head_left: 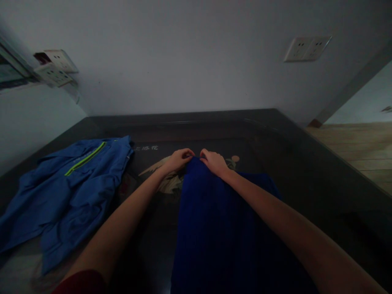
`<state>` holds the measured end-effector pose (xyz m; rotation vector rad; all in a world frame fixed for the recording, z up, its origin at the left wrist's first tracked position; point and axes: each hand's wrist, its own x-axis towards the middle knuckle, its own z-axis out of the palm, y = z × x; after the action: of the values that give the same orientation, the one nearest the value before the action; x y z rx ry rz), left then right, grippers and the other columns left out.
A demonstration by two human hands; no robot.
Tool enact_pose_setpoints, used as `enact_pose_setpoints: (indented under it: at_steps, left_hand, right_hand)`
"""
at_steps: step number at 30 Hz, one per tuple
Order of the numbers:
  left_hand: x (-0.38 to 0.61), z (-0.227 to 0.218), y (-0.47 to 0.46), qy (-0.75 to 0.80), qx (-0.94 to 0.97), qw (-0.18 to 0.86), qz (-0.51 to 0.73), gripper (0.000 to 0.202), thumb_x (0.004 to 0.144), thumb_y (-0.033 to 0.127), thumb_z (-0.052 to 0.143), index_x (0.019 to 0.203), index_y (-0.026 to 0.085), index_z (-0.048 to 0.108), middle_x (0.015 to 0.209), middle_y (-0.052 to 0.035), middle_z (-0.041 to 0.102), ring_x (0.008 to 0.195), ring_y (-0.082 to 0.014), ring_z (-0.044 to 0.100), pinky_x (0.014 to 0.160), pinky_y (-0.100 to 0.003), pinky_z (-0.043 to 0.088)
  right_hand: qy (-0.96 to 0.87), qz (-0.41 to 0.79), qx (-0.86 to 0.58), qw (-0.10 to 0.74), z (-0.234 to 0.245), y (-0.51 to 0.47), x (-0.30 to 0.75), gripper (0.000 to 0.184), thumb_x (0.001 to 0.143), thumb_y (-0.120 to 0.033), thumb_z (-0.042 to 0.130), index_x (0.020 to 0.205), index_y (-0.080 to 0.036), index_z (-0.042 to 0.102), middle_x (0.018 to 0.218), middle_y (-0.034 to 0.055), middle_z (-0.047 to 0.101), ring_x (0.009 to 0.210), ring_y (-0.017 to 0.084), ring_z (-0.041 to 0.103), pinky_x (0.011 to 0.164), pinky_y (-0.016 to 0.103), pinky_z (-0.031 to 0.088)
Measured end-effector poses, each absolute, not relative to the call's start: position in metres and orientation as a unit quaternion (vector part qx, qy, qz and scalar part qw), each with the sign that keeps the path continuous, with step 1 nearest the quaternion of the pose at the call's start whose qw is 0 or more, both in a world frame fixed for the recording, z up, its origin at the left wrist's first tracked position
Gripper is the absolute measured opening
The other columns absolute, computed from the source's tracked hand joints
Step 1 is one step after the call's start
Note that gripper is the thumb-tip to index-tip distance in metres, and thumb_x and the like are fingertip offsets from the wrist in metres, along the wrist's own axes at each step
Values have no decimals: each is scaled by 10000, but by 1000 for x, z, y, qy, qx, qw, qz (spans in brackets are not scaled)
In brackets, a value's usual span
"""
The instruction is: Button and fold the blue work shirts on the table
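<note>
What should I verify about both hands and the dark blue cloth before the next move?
1. Left hand at the cloth's far edge: ok.
2. Right hand at that same edge: ok.
3. Dark blue cloth apart from the striped blue garment: ok.
4. Cloth's near end in view: not ok, it runs out of frame.
5. Firmness of the pinch: cannot tell.

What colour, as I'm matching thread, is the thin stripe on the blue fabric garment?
The stripe is bright yellow-green, clearest in the head view.
</note>
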<state>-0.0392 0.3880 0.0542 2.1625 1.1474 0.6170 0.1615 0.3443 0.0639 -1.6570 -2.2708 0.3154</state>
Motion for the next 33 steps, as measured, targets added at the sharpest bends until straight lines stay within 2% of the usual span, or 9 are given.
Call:
enact_pose_setpoints:
  at_steps: [4, 9, 14, 17, 19, 23, 27, 30, 33]
  left_hand:
    - [-38, 57, 386, 447, 851, 221, 165, 226, 815, 255, 533, 987, 185, 663, 945, -42, 679, 860, -178, 602, 786, -283, 447]
    - [-36, 60, 381, 458, 865, 156, 133, 224, 817, 258, 551, 1011, 205, 648, 967, -47, 673, 869, -187, 605, 789, -292, 454]
    - [-33, 66, 378, 504, 838, 151, 144, 275, 840, 373, 547, 986, 157, 633, 936, -89, 661, 860, -203, 611, 770, -285, 458]
    - [-27, 73, 374, 566, 792, 186, 133, 334, 855, 459, 505, 866, 157, 646, 820, -83, 664, 793, -213, 619, 704, -277, 442]
    - [-24, 78, 370, 579, 762, 256, 137, 354, 835, 488, 526, 764, 157, 629, 728, -64, 637, 723, -198, 610, 639, -260, 428]
    - [-26, 87, 364, 530, 651, 511, 183, 434, 763, 592, 584, 805, 161, 592, 629, 4, 560, 566, -125, 538, 547, -227, 423]
    - [-33, 94, 365, 483, 522, 675, 196, 578, 769, 713, 472, 922, 165, 579, 698, -20, 604, 611, -133, 574, 604, -270, 480]
    - [-30, 98, 364, 489, 537, 669, 159, 545, 784, 650, 521, 1016, 164, 600, 755, -43, 652, 597, -128, 573, 570, -254, 453]
    - [-23, 102, 359, 501, 628, 584, 115, 461, 758, 514, 638, 1064, 170, 649, 774, -23, 666, 572, -102, 535, 527, -220, 401]
  right_hand:
    - [-784, 144, -576, 180, 63, 346, 165, 160, 892, -298, 559, 1029, -215, 559, 930, 40, 676, 842, 175, 625, 702, 253, 399]
    - [-790, 101, -589, 136, 67, 340, 161, 165, 922, -312, 497, 1046, -223, 561, 1009, 62, 673, 911, 210, 630, 707, 282, 420]
    - [-761, 76, -636, 105, 73, 333, 157, 353, 954, -474, 355, 1079, -210, 555, 1039, 98, 667, 894, 246, 642, 693, 321, 439]
    - [-726, 113, -671, 102, 78, 335, 163, 516, 926, -598, 290, 960, -191, 605, 927, 109, 676, 843, 257, 641, 668, 326, 423]
    - [-729, 156, -658, 103, 83, 338, 170, 524, 915, -606, 325, 844, -178, 620, 849, 100, 668, 790, 234, 628, 640, 304, 397]
    - [-780, 210, -559, 185, 95, 336, 179, 324, 881, -450, 531, 744, -161, 579, 751, 37, 621, 684, 147, 556, 601, 249, 348]
    - [-824, 199, -464, 257, 106, 305, 177, 148, 859, -314, 581, 872, -167, 588, 832, 26, 633, 741, 138, 559, 660, 242, 377]
    - [-884, 117, -407, 199, 104, 273, 171, 143, 867, -233, 556, 994, -184, 598, 942, 61, 654, 849, 176, 582, 736, 280, 400]
    - [-913, 30, -381, 140, 98, 253, 165, 191, 903, -175, 468, 1041, -178, 600, 978, 85, 660, 889, 194, 588, 746, 297, 413]
